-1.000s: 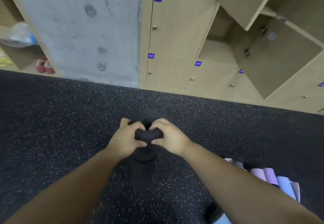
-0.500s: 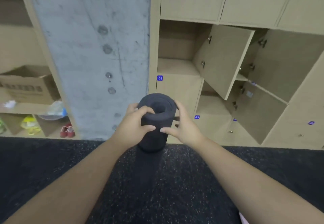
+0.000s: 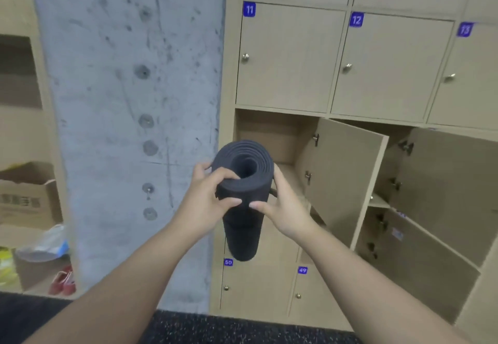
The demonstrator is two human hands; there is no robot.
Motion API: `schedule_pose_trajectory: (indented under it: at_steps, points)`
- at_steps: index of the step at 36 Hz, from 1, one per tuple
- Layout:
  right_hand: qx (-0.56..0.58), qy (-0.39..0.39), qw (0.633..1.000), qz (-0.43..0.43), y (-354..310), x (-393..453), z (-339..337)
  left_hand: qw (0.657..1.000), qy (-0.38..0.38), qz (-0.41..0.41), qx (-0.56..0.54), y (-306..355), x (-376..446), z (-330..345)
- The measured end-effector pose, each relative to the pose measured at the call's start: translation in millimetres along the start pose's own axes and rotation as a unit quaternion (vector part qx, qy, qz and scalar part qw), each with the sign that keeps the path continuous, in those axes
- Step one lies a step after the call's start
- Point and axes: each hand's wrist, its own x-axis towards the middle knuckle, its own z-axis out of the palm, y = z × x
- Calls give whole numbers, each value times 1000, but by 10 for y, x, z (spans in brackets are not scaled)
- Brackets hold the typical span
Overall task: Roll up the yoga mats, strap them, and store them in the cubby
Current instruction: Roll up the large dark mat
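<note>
A black rolled yoga mat (image 3: pixel 242 225) hangs upright in the air before me, its spiral end facing me. My left hand (image 3: pixel 206 203) grips its upper part from the left, thumb over the rim. My right hand (image 3: pixel 283 209) holds it from the right, fingers behind and thumb on the front. A dark strap end shows beside my right hand. Just behind the mat's top is an open cubby (image 3: pixel 272 133) with its door (image 3: pixel 342 179) swung out to the right.
A grey concrete pillar (image 3: pixel 129 128) stands left of the wooden lockers numbered 11, 12, 13, 49, 50. More doors hang open at the right (image 3: pixel 442 192). A cardboard box (image 3: pixel 27 201), plastic bags and red shoes (image 3: pixel 63 280) sit on shelves at left. Dark speckled floor (image 3: pixel 215 330) lies below.
Both hands lifted the rolled mat from the floor up to the level of the open cubby. My view tilted up from the floor to the lockers.
</note>
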Motion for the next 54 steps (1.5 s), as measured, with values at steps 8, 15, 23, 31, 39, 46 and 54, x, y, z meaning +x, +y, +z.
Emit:
schedule_pose_trajectory:
  at_steps: [8,15,23,31,39,46,54]
  points:
    - [-50,42,995,-76,74,564,-339,994,78,67,-37,50,609,246]
    - [-88,92,986,-109,361,994,-481,983,125,127,-45,-258,1092,577]
    - [-94,98,989,-60,1026,1433,-387,986,121,109,-28,-969,1591,992]
    - [-132,111,985,0,2016,1903,-24,997,35,47,-53,-1877,2031,1379]
    - [-125,163,974,96,2690,2388,89,984,-105,71,-127,-2713,2596,1588]
    - [-166,81,967,177,3216,2597,273,974,-174,-85,-115,-3297,2816,1761]
    - [-143,25,955,259,3788,2825,491,966,-166,-147,-130,-3813,2992,2081]
